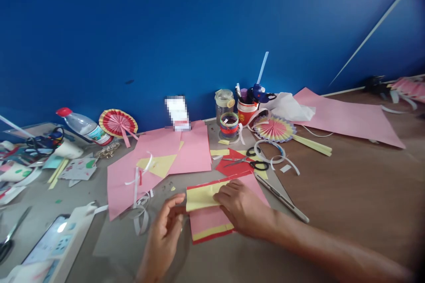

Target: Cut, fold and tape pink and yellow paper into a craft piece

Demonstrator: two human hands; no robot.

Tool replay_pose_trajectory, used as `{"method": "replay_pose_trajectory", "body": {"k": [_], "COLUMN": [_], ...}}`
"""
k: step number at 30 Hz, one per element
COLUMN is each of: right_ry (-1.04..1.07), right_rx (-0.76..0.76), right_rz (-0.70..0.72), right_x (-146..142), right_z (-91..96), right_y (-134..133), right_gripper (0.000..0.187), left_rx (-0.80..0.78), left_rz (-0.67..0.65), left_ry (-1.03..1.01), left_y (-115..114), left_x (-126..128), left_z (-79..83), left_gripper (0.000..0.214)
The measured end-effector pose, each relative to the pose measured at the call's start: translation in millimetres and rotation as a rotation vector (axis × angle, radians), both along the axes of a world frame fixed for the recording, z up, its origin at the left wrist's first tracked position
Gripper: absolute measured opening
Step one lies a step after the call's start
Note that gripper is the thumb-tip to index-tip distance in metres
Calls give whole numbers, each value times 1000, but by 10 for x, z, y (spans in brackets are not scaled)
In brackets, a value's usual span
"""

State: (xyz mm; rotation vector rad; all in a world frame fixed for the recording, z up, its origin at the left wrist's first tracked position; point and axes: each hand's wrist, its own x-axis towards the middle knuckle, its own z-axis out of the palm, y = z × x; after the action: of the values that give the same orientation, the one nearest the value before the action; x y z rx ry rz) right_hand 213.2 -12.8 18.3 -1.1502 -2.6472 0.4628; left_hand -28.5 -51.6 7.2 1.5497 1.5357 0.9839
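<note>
A pink sheet of paper with red and yellow borders [210,220] lies flat on the table before me. Across its upper part runs a wide yellow paper strip [199,198]. My right hand [241,203] presses down on this strip, its fingers bent and close together; what lies under them is hidden. At the strip's left end is my left hand [168,227], fingers curved, thumb apart from them, fingertips at the paper's edge. Just beyond the sheet rest black-handled scissors [247,162] on red paper [229,167]. A slim utility knife [283,199] lies to the right.
Large pink sheets [192,150] with paper scraps lie behind. Paper fans [118,124], a bottle [88,128], a jar [225,104] and a red pen cup [246,112] line the blue wall. White tape rolls [269,152] sit right; a phone [46,239] lies front left.
</note>
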Motion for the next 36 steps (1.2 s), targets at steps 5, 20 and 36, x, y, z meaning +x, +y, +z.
{"method": "replay_pose_trajectory", "body": {"k": [5,20,36], "right_ry": [-61,299,459], "right_rx": [-42,324,222], "right_rz": [84,11,-325], "right_x": [11,130,76], "right_z": [102,-86,-286], "right_y": [231,154,220], "right_gripper": [15,24,52], "left_rx": [236,78,137], "left_rz": [-179,3,14], "left_ry": [380,245,114], "left_y": [218,862,957], "left_x": [11,124,129], "left_z": [-44,-205,-230], "left_gripper": [41,31,49]}}
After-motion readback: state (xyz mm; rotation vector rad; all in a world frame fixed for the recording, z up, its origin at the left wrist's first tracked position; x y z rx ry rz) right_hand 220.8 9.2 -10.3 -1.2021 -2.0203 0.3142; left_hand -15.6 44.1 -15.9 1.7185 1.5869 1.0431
